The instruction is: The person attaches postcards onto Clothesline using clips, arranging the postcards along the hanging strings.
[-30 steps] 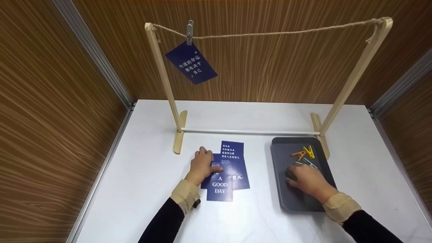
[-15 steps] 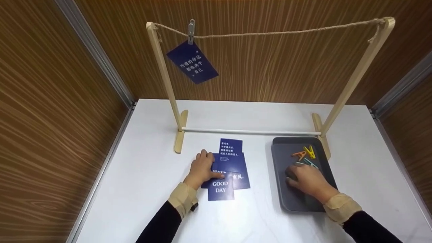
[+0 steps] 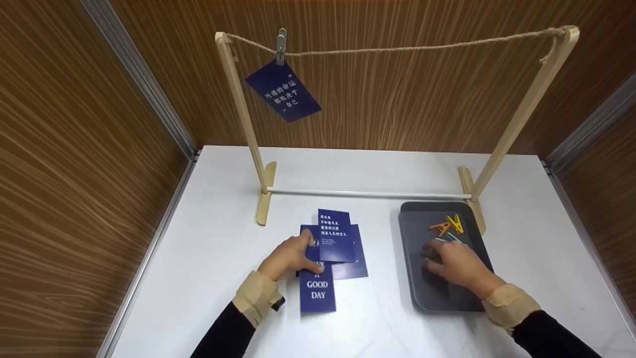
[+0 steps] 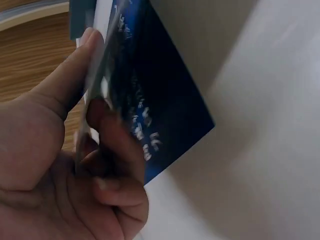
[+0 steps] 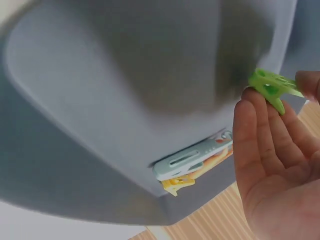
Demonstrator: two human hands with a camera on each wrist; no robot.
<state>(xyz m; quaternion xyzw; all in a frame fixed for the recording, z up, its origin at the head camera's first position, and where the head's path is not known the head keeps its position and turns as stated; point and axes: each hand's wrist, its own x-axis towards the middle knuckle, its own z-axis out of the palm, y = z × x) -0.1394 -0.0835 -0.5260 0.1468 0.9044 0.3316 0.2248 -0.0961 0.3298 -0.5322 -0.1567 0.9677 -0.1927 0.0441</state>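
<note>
My left hand [image 3: 304,254] pinches a dark blue card with white text [image 3: 335,236] and holds it tilted above the pile. The left wrist view shows thumb and fingers [image 4: 107,125] clamping that card [image 4: 160,100] by its edge. Under it a "GOOD DAY" card [image 3: 317,292] and another blue card [image 3: 356,267] lie on the white table [image 3: 208,258]. My right hand [image 3: 437,261] reaches into the grey tray [image 3: 422,298]. In the right wrist view its fingertips [image 5: 247,107] pinch a green clothespin [image 5: 272,89].
A wooden frame [image 3: 243,124] carries a rope [image 3: 422,48]; a grey clip [image 3: 281,44] holds one blue card [image 3: 283,91] at its left end. Orange [image 3: 439,227], yellow [image 3: 455,223] and teal [image 3: 451,237] clothespins lie at the tray's far end. Wood-grain walls enclose the table.
My left hand has picked the top card off the pile and drawn back; the "GOOD DAY" card slid nearer to me. The right hand stays almost still in the tray.
</note>
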